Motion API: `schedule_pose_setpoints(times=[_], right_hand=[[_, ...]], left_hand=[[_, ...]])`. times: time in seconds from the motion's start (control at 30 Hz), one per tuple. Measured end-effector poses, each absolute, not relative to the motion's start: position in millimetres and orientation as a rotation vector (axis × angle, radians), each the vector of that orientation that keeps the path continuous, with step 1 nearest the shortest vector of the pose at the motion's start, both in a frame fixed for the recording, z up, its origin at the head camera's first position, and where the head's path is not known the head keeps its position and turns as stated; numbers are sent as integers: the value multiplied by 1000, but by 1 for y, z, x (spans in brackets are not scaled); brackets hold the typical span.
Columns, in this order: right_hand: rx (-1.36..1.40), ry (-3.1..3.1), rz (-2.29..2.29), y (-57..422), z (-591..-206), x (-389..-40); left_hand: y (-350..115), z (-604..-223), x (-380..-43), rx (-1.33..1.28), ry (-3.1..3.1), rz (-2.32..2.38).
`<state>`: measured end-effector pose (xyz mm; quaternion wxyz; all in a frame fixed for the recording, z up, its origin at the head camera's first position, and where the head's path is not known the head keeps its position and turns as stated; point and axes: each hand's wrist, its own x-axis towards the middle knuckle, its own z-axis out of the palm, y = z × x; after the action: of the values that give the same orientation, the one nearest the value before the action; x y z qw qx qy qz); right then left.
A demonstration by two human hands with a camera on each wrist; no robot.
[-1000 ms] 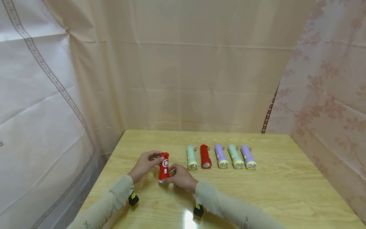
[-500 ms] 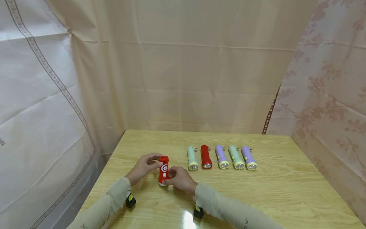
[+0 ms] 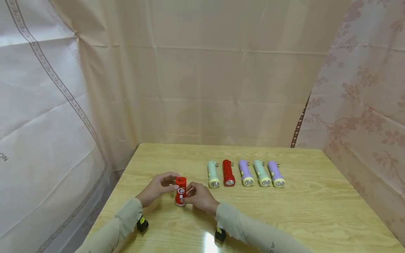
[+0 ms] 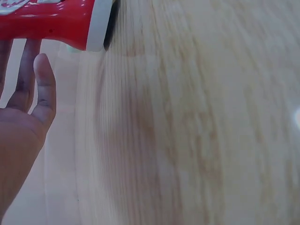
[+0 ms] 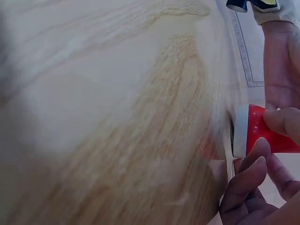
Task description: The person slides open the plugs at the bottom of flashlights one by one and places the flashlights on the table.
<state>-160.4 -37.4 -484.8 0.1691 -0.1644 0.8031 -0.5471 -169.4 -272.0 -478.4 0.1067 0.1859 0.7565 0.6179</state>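
A red flashlight (image 3: 181, 181) with a white emblem and a white switch stands upright, lens end down, on the wooden table. My left hand (image 3: 155, 189) holds its upper part, thumb toward me and fingers behind. Low on the other side, my right hand (image 3: 202, 199) pinches it near the wide lens end. In the left wrist view, the flashlight's red head (image 4: 70, 21) and white rim meet the table, with left-hand fingers (image 4: 46, 86) beyond. The right wrist view shows the right thumb (image 5: 283, 123) pressed against the red body (image 5: 256, 123); the lens face is hidden.
To the right lies a row of flashlights, lenses toward me: light green (image 3: 212, 173), red (image 3: 227, 171), purple (image 3: 244, 171), light green (image 3: 260, 172) and purple (image 3: 274, 172). Cloth curtains (image 3: 221, 88) enclose the table (image 3: 310, 211) at the back and both sides.
The held flashlight, leaning slightly a second ago, has been brought upright, its top coming lower and nearer me. My left hand has come down with it; my right hand has barely moved.
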Motion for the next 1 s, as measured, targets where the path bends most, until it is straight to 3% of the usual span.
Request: schedule_pose_setpoints(times=[0.27, 1.0], right_hand=[[-518, 2332, -1520, -36, -487, -165], [-502, 2321, -1495, -36, -487, -166]], left_hand=[[-276, -477, -168, 656, 2145, 1817], [-271, -468, -169, 520, 2100, 1880]])
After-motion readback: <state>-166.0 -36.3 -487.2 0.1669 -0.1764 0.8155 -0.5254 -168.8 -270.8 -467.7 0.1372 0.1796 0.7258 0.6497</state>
